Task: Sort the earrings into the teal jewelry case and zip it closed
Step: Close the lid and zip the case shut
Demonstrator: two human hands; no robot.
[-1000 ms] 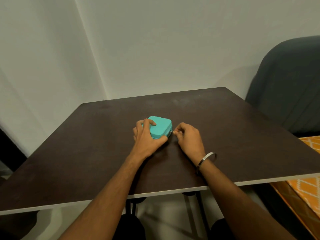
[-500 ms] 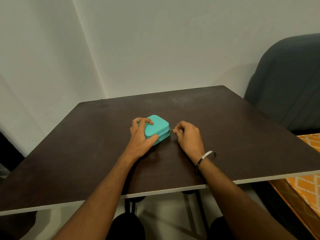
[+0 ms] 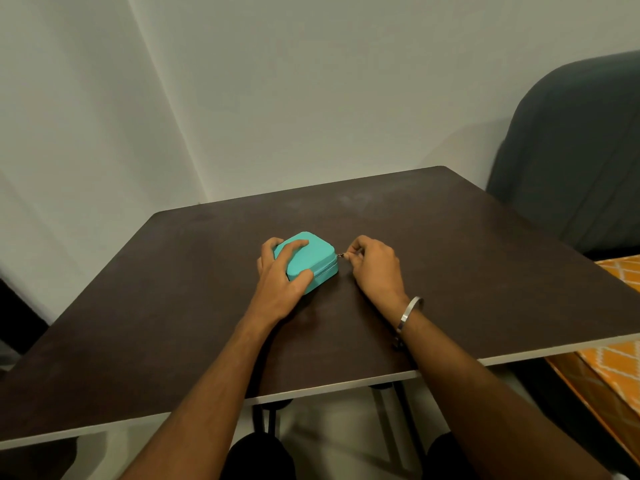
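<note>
The teal jewelry case [image 3: 313, 258] lies with its lid down in the middle of the dark table [image 3: 450, 258]. My left hand [image 3: 282, 282] grips it from the left, fingers over the lid and thumb on the near edge. My right hand [image 3: 375, 268], with a metal bangle on the wrist, pinches the small metal zipper pull [image 3: 341, 255] at the case's right corner. No earrings are visible.
A grey upholstered chair [image 3: 575, 154] stands at the table's right side. Orange patterned fabric [image 3: 613, 362] lies low at the right. White walls meet in a corner behind the table. The table's near edge [image 3: 346, 386] runs above my lap.
The case has turned a little under my left hand, and my right hand has carried the zipper pull along to the case's right corner.
</note>
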